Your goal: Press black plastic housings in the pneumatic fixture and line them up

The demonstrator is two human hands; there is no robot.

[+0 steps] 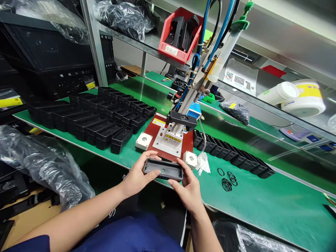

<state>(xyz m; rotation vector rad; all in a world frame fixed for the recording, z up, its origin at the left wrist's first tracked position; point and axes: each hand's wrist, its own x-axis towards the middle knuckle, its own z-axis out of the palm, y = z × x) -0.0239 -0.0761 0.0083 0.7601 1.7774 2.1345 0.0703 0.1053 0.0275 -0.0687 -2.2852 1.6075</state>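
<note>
Both hands hold one black rectangular housing (170,169) in front of the press, its hollow side facing up with a small round hole in the floor. My left hand (139,175) grips its left end, thumb over the near rim. The right end is held by my right hand (187,187), thumb below the near edge. Just beyond, the press (181,122) stands on a red base (187,141) with two white button boxes (143,141), (190,159), and a black part (182,119) sits in it.
Rows of black housings (89,122) cover the left of the green table (249,196); another row (233,154) runs right of the press. Black rings (227,184) and a white tissue (203,163) lie nearby. A red bin (181,35) stands on the shelf above.
</note>
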